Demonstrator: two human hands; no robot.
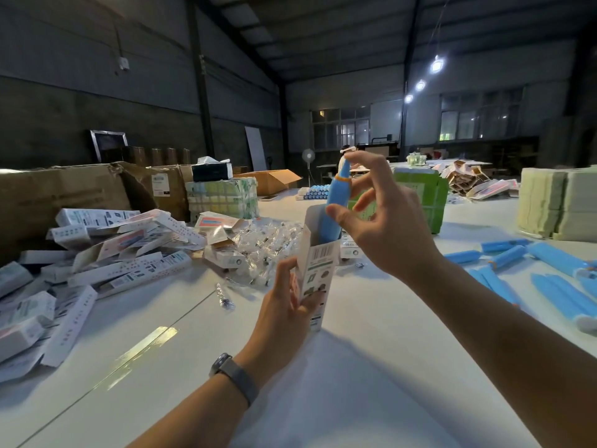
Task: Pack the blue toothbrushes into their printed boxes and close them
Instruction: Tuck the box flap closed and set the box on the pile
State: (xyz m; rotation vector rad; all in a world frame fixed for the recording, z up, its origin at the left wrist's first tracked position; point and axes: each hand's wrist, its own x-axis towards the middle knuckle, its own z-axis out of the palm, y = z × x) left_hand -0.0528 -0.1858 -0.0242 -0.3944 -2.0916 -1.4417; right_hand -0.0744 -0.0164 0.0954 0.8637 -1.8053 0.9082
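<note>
One blue toothbrush point(336, 202) is being lowered upright into one open printed box point(318, 270), pinched loosely by the right hand point(387, 218) just above it. The box is being gripped by the left hand point(284, 305) below. Farther right, several toothbrushes point(549, 270) are lying loose.

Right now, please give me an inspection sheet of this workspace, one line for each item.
Surface: white table, glossy.
Job's things: blue toothbrush stands partly inside the open box; loose toothbrushes lie to the right.
Clutter: pile of boxes on the left; clear bags behind the box.
Grippers: left hand holds the box; right hand pinches the toothbrush.
Cables: nothing seen on the table.
Surroundings: cartons, green crate, paper stacks, a fan and a person far behind.
</note>
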